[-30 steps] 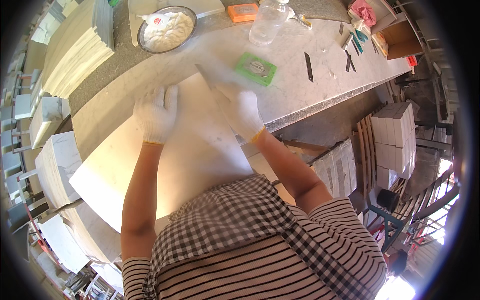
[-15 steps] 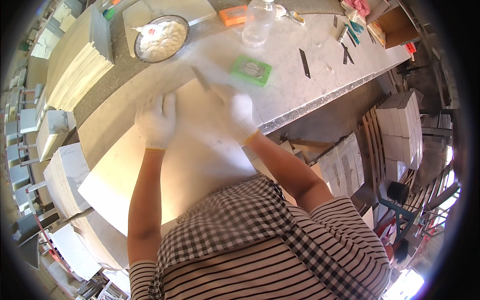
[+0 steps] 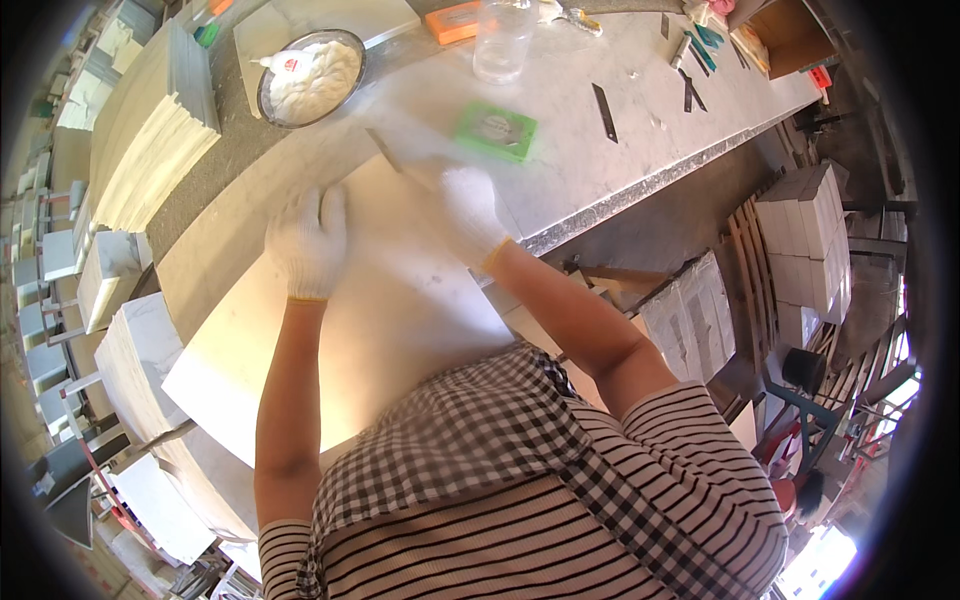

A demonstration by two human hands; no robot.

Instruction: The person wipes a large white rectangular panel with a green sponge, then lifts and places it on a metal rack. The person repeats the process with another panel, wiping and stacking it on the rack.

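At your far left, stacks of white sheets (image 3: 150, 130) stand on the grey bench, with smaller white blocks (image 3: 110, 280) below them. Your left hand (image 3: 308, 245), in a white glove, lies flat on the big white board (image 3: 380, 300), fingers spread a little and pointing away from you, holding nothing. The board rests on the bench right in front of your body; its long axis runs from the lower left up toward the upper right, and its far corner points at the marble worktop (image 3: 600, 160). Up beyond your left hand sits a round metal bowl of white paste (image 3: 310, 78). Your right hand (image 3: 468, 205), also gloved, is on the board's far right edge, closed around a thin flat tool (image 3: 400, 160); the tool is blurred, so you cannot tell its kind. Just beyond that hand lies a green rectangular pad (image 3: 497, 130), then a clear plastic jar (image 3: 500, 45) and dark blades (image 3: 605, 110) farther right.
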